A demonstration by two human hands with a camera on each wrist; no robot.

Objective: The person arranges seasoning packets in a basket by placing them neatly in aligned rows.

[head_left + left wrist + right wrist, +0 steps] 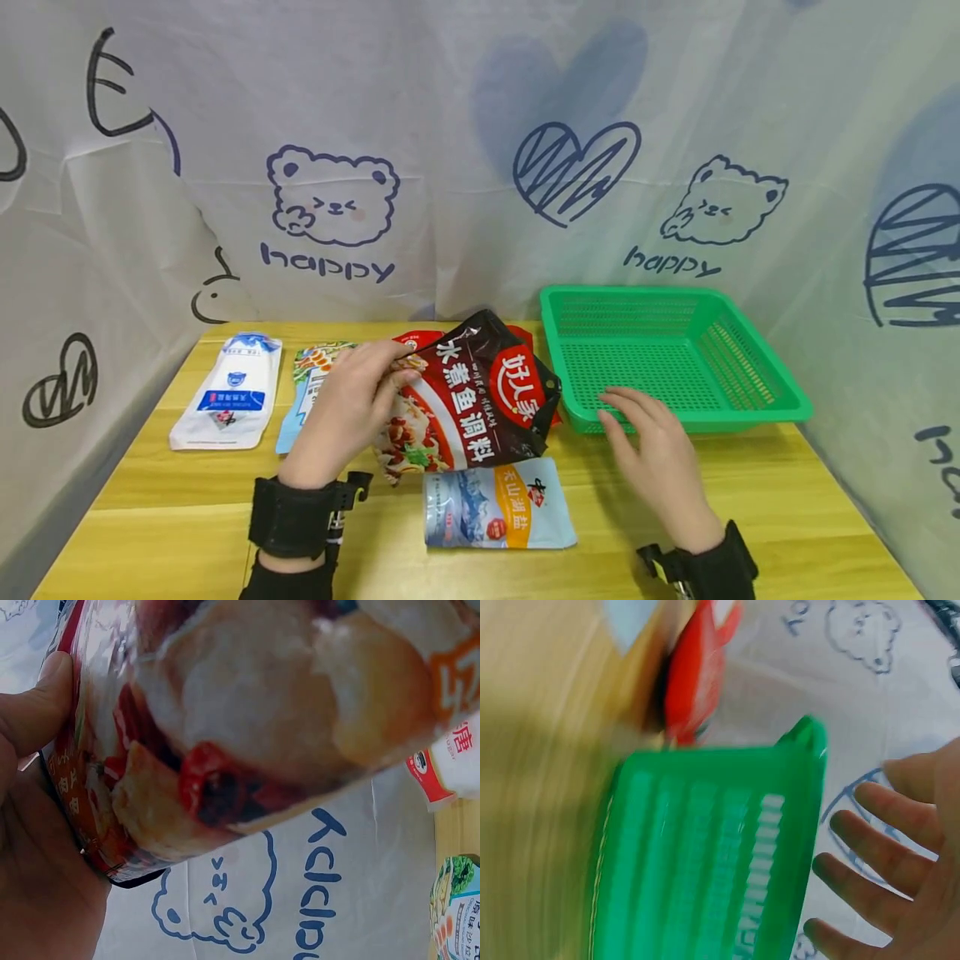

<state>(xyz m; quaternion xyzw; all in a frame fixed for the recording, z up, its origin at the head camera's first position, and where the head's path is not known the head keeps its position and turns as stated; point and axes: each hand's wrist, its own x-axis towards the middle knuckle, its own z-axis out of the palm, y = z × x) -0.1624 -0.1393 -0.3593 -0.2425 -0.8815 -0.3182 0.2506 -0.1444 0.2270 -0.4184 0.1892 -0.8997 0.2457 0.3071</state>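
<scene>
In the head view my left hand [358,408] pinches the left edge of a dark red and black seasoning packet [468,400], thumb on its front. The packet is tilted and raised over other bags; the left wrist view shows its food picture [225,712] up close, with the thumb at its edge. My right hand [651,446], fingers apart and holding nothing, is at the front-left corner of a green plastic basket [686,417]. Below the packet lies a light blue and orange salt pouch [498,508], its upper edge partly covered in this view.
A white and blue salt bag [228,396] lies at the table's left. Beside it, a blue and green packet [296,408] is partly hidden by my left hand. Red packaging [420,337] shows behind the held packet. A printed white curtain [450,167] closes off the back and sides.
</scene>
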